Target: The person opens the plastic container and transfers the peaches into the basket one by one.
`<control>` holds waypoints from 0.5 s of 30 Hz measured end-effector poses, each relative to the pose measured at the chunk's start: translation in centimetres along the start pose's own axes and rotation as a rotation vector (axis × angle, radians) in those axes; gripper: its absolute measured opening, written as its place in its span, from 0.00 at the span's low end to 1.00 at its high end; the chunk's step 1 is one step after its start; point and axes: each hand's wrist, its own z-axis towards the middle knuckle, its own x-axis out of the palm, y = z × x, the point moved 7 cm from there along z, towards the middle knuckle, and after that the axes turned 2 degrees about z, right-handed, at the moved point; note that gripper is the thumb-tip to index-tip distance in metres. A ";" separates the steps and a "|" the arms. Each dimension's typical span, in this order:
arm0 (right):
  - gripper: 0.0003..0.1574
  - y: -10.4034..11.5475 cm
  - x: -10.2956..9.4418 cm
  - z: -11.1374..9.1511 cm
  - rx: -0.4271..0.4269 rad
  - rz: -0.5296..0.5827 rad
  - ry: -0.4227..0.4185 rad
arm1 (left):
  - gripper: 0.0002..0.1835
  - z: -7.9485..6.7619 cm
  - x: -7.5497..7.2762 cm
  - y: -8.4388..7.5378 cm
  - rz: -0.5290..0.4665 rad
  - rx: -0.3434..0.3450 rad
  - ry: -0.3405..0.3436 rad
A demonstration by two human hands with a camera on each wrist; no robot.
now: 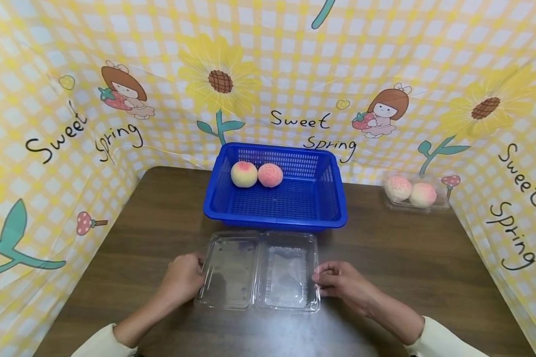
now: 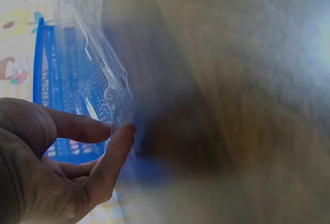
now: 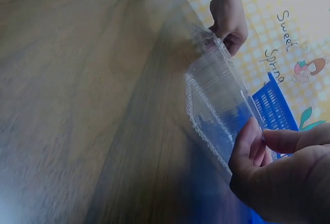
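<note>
A clear plastic clamshell box point(image 1: 287, 277) lies unfolded in front of the blue basket, its flat lid half on the left and its deeper half on the right. My left hand point(image 1: 186, 278) pinches the lid's outer left edge between thumb and fingers, as the left wrist view shows close up. At the opposite side, my right hand point(image 1: 345, 286) pinches the outer edge of the deeper half. Nothing lies inside the box. In the right wrist view the clamshell box point(image 3: 216, 95) appears held a little above the table.
Behind the box stands a blue perforated basket point(image 1: 274, 221) with two peaches, a yellowish peach point(image 1: 243, 174) and a pink peach point(image 1: 270, 175). A closed clear box point(image 1: 442, 202) with two peaches sits at the back right. Patterned cloth point(image 1: 286, 74) surrounds the brown table point(image 1: 406, 258).
</note>
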 end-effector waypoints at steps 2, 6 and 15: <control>0.15 0.2 0.8 0.2 -0.004 0.015 0.039 | 0.17 0.0 -0.8 0.5 0.011 -0.010 -0.002; 0.12 0.3 3.0 1.0 0.001 0.075 0.085 | 0.15 0.1 -2.3 1.9 0.051 -0.050 0.018; 0.09 0.4 9.7 5.0 -0.011 0.189 0.123 | 0.10 0.3 -6.0 7.2 0.166 -0.158 0.060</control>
